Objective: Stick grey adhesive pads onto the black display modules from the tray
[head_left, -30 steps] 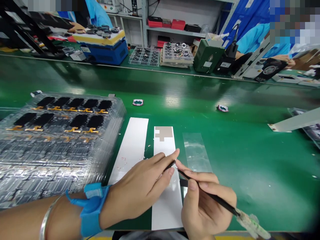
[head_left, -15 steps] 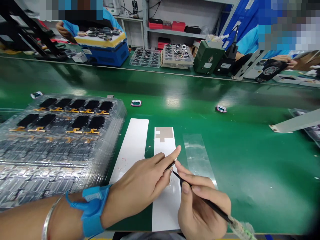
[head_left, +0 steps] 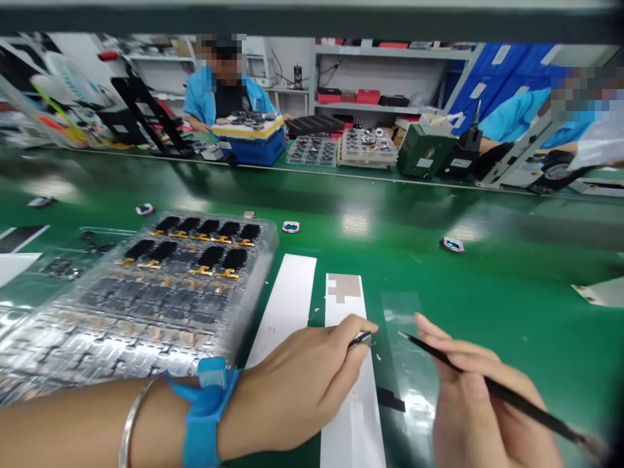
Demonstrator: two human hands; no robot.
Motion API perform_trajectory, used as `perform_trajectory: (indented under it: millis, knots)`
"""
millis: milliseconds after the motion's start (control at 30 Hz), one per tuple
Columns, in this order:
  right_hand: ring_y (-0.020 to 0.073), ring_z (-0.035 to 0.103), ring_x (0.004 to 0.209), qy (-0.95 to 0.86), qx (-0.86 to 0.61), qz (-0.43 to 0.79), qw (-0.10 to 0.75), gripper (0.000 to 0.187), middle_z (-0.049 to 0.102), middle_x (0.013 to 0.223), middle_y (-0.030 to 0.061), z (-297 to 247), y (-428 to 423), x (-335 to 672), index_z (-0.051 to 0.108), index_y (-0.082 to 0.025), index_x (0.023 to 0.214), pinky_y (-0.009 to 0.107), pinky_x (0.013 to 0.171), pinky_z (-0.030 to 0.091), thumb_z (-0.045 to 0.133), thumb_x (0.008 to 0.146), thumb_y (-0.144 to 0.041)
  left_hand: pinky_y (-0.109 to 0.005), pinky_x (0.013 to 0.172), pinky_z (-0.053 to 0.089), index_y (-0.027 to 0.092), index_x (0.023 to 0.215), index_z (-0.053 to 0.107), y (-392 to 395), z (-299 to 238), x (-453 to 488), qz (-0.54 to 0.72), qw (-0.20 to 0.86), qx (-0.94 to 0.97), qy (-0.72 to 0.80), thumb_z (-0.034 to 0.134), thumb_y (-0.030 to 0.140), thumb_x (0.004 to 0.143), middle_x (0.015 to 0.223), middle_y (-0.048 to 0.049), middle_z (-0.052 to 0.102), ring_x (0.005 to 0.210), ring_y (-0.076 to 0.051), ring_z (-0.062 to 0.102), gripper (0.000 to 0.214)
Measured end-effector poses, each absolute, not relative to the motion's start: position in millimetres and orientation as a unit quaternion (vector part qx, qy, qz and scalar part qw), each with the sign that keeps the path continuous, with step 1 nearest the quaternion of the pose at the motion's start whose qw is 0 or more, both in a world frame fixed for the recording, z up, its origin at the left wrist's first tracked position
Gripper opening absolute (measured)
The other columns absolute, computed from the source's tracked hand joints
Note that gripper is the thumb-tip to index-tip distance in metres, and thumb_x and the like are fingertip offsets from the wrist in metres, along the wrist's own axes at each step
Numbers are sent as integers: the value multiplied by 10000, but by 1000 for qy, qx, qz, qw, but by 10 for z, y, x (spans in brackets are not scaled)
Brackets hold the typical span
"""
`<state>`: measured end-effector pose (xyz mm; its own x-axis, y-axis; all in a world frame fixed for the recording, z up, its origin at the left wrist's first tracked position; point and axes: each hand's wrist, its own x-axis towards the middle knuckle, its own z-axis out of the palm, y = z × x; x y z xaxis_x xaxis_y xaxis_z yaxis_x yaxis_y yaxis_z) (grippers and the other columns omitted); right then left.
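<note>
My left hand [head_left: 312,380], with a blue band at the wrist, pinches a small dark part with a shiny edge [head_left: 361,339] between thumb and fingers. The fingers hide most of it, so its kind is unclear. Below that hand lies a white sheet strip [head_left: 345,312] with grey-beige adhesive pieces [head_left: 347,286] at its far end. My right hand [head_left: 487,396] grips slim black tweezers [head_left: 502,390], their fine tip pointing left, apart from the left hand. Under the tip, a clear film strip [head_left: 402,312] lies on the green table; a black strip [head_left: 391,399] is beside it.
At left stands a stack of clear trays [head_left: 263,273] carrying small black screens with orange flex cables. Another white strip [head_left: 292,279] lies beside it. Small framed parts [head_left: 291,227] dot the green belt [head_left: 355,195]. Beyond, a person in blue [head_left: 195,97] sits by a blue box [head_left: 258,149].
My right hand with the tweezers has moved right, away from the left hand. The left hand still pinches the small part. The view has tilted up and turned left.
</note>
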<state>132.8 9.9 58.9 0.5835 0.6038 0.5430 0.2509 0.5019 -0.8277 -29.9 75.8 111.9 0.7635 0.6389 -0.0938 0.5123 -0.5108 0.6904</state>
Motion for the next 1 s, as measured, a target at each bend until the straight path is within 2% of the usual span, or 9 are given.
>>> perform_trajectory:
  millis: [133, 233, 333, 467, 533, 600, 733, 833, 1000]
  knots:
    - [183, 613, 895, -556, -504, 221, 624, 170, 630, 903, 50, 644, 388, 1581, 667, -189, 861, 289, 724, 510, 539, 942, -265, -263, 473, 306, 207, 1027, 415, 920, 1330, -313, 176, 370, 838, 360, 271, 276, 1033, 604, 78, 396, 480, -129, 404, 160]
    - [136, 535, 668, -640, -490, 277, 524, 299, 567, 725, 4, 673, 710, 1517, 604, -182, 753, 245, 571, 450, 534, 942, -403, -246, 498, 330, 226, 976, 395, 1090, 1346, -319, 220, 388, 815, 371, 287, 290, 1032, 629, 74, 422, 525, -125, 442, 138]
    - [112, 500, 591, -673, -515, 281, 451, 396, 480, 626, -35, 701, 1097, 1454, 555, -168, 693, 239, 559, 444, 535, 923, -490, -245, 520, 361, 230, 1007, 423, 1301, 1334, -459, 212, 358, 820, 394, 285, 343, 1031, 631, 60, 503, 551, -140, 510, 180]
    - [197, 650, 867, -637, -623, 244, 383, 348, 628, 945, 15, 636, 1709, 1772, 636, -117, 1007, 332, 751, 543, 447, 998, -409, -290, 582, 410, 206, 1006, 493, 1611, 1318, -961, 147, 129, 840, 506, 351, 418, 996, 734, -15, 619, 654, -209, 604, 256]
    - [245, 639, 997, -606, -680, 232, 342, 315, 626, 1121, 43, 561, 1992, 2045, 618, -129, 1132, 395, 837, 547, 503, 982, -381, -336, 623, 441, 155, 1049, 538, 1712, 1283, -1250, 44, -35, 819, 571, 398, 401, 959, 933, -133, 656, 826, -307, 644, 297]
    - [245, 629, 1041, -575, -724, 219, 311, 320, 612, 1169, 57, 475, 2218, 2288, 611, -133, 1161, 406, 868, 538, 449, 1006, -361, -376, 657, 467, 103, 1084, 574, 1754, 1232, -1479, -31, -93, 792, 602, 428, 370, 928, 1026, -211, 648, 901, -376, 651, 343]
    - [225, 628, 1024, -524, -781, 186, 283, 315, 600, 1216, 84, 334, 2440, 2555, 578, -166, 1207, 420, 861, 546, 602, 938, -330, -380, 662, 495, 87, 1038, 641, 1762, 1156, -1666, -61, -61, 787, 611, 435, 349, 907, 944, -206, 711, 831, -367, 695, 358]
    - [216, 634, 999, -515, -789, 161, 293, 296, 614, 1183, 79, 284, 2393, 2597, 587, -160, 1182, 411, 844, 550, 593, 943, -335, -384, 683, 504, 102, 1008, 672, 1798, 1164, -1652, -67, -49, 783, 617, 437, 365, 889, 911, -202, 735, 852, -374, 702, 372]
    - [124, 550, 623, -554, -738, 154, 354, 260, 587, 728, -11, 225, 1954, 2489, 645, -133, 912, 265, 596, 471, 613, 896, -390, -375, 744, 510, 124, 983, 704, 1881, 1212, -1600, -65, -38, 770, 634, 509, 355, 814, 947, -190, 741, 906, -360, 696, 346]
